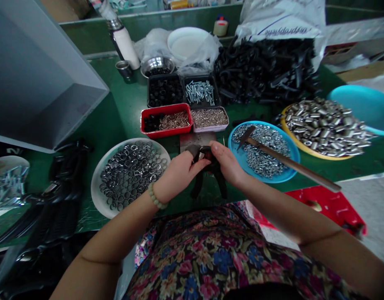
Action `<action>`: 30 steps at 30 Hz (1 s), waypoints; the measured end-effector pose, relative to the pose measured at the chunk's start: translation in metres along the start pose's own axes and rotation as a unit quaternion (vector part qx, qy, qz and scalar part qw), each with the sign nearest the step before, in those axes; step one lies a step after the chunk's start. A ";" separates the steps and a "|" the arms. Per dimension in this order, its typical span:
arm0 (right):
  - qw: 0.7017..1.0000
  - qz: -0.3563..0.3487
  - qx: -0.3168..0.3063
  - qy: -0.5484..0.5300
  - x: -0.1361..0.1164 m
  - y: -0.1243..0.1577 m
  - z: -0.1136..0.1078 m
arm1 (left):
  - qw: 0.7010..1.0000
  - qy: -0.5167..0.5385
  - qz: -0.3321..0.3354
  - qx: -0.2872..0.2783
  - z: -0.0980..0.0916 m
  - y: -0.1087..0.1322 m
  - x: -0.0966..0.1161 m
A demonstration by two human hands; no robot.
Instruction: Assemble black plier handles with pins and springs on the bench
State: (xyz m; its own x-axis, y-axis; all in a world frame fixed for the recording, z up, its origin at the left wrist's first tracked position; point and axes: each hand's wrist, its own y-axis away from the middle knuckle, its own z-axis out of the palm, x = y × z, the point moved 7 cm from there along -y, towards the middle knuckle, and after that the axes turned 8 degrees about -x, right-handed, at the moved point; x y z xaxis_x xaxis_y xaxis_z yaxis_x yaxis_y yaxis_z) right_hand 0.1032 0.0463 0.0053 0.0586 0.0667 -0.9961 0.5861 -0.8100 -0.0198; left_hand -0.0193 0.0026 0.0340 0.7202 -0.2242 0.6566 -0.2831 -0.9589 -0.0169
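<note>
Head view: the left hand (179, 173) and the right hand (226, 164) close together on one pair of black pliers (207, 166), fingers curled around its head, leaving only a narrow gap between the hands. The two handles hang toward the person's body over the green table (117, 121). Just left of the left hand is one white plate (96, 196) heaped with metal rings (132, 175), its rim close to the wrist. Just right of the right hand is one blue plate (292, 164) of nuts (260, 150), with one hammer (282, 158) across it, the handle reaching past the table's near edge. Beyond that is one yellow plate (304, 152) of metal tubes (326, 127). Ahead of the hands stand four trays: two black (165, 89), one red (167, 133), one pink (207, 130).
</note>
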 end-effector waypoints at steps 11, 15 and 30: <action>0.692 -0.089 -0.151 0.700 -0.009 -0.201 0.027 | 0.939 -0.317 0.096 -0.095 0.050 -0.006 -0.008; 0.676 -0.120 -0.163 0.708 -0.002 -0.207 0.038 | 0.953 -0.301 0.002 -0.027 -0.006 -0.045 -0.044; 0.975 0.056 -0.039 0.213 0.032 -0.031 -0.062 | 0.957 -0.254 -0.125 0.059 -0.077 -0.126 -0.147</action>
State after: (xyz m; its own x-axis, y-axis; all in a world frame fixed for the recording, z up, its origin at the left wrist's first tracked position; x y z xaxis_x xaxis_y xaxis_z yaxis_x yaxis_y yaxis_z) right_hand 0.1372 0.1099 -0.0207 0.4466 0.2304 -0.8646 0.6149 -0.7809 0.1095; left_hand -0.1377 0.1698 -0.0023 0.9797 -0.0113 0.2001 -0.0092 -0.9999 -0.0115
